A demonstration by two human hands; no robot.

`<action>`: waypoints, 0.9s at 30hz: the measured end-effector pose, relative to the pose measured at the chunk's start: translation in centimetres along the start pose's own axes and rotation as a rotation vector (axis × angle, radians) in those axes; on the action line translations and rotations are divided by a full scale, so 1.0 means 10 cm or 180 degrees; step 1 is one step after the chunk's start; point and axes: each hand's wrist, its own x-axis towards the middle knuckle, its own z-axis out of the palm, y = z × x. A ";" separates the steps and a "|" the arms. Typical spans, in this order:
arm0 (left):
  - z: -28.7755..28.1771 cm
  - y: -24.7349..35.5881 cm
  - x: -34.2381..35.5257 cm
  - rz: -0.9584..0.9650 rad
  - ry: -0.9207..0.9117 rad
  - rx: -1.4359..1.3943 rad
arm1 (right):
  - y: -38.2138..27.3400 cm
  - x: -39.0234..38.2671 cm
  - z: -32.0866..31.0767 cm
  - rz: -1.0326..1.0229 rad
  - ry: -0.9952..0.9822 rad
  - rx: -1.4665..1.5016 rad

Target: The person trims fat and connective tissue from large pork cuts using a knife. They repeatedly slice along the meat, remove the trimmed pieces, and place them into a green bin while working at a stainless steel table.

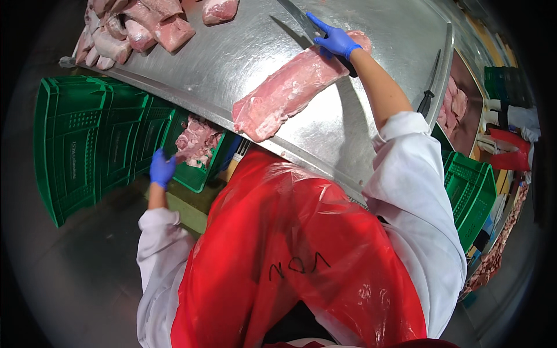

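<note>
Blue-gloved right hand (338, 44) clasps a black-handled steel knife (299, 20); blue-gloved left hand (162, 169), grip unclear. Nearer the right, long pink meat slab (296, 90) stretches toward 8 o'clock.

the head view comes from the left one of two wide fisheye cameras worn side by side on the person's head. it looks steeply down and a little forward, upright, its left being the person's own left. the red apron (301, 232) lies nearest, large at the lower middle, while the metal desk (232, 64) stands farther out across the top, its near edge slanting down to the right. green crates (75, 139) at the left bend along the curved rim, and darkness rounds off the corners.
</note>
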 end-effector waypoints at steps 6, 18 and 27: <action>0.18 3.11 -0.04 0.2161 -0.0173 -0.0061 | 0.06 -0.19 -0.01 0.0529 -0.0094 -0.0256; 0.57 3.41 1.49 0.3203 -0.0015 0.0537 | -0.19 -2.36 0.60 0.2134 0.1560 0.0787; 0.90 3.50 1.59 0.2385 0.0006 -0.0337 | -0.51 -1.81 0.49 0.1318 0.0912 0.0623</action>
